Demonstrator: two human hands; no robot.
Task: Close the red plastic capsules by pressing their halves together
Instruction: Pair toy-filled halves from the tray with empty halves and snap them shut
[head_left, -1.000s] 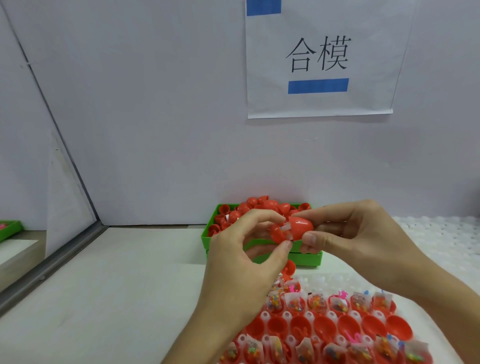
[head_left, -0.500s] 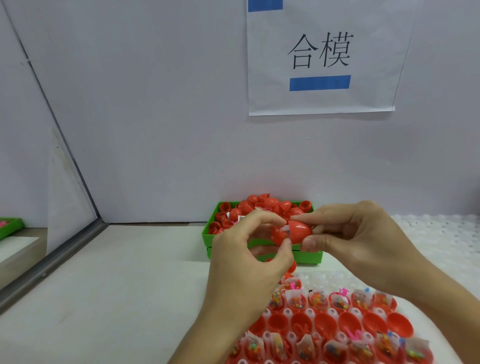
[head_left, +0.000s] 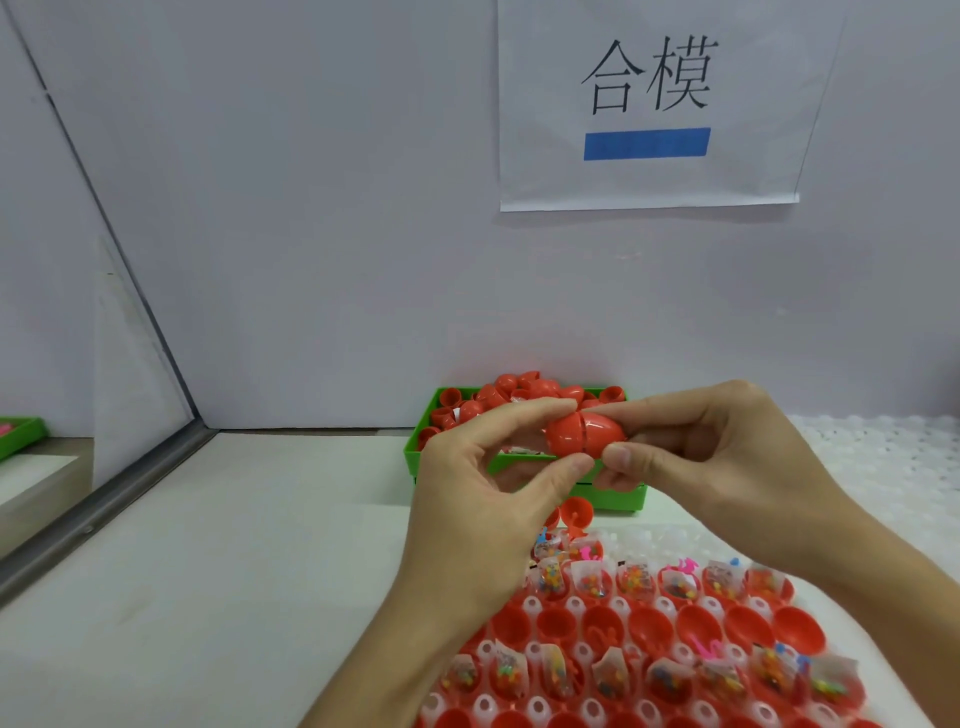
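In the head view, a red capsule (head_left: 583, 435) is held in the air above the counter (head_left: 249, 545), in front of the green bin (head_left: 519, 462) of loose red halves. It lies on its side with its long axis running left to right between the hands. The left hand (head_left: 483, 493) pinches the capsule's left half, forefinger over the top and thumb underneath, while the right hand (head_left: 727, 457) pinches the right half the same way; neither hand is spread. The thumbs nearly meet below the capsule. A dark seam line runs round the middle of the shell, and I cannot tell whether the halves are fully seated or still a little apart. Since the axis lies straight across from hand to hand, the closing push should, I judge, come from both sides along that line, each hand driving its half toward the other; a squeeze off that axis could cock one half on the rim. Both hands are equally near, each already on its own half. Below, nearer the person, a white tray (head_left: 530, 605) holds rows of open red halves, many filled with small packets (head_left: 587, 581) of coloured bits, so most of the capsules there appear yet to be closed.
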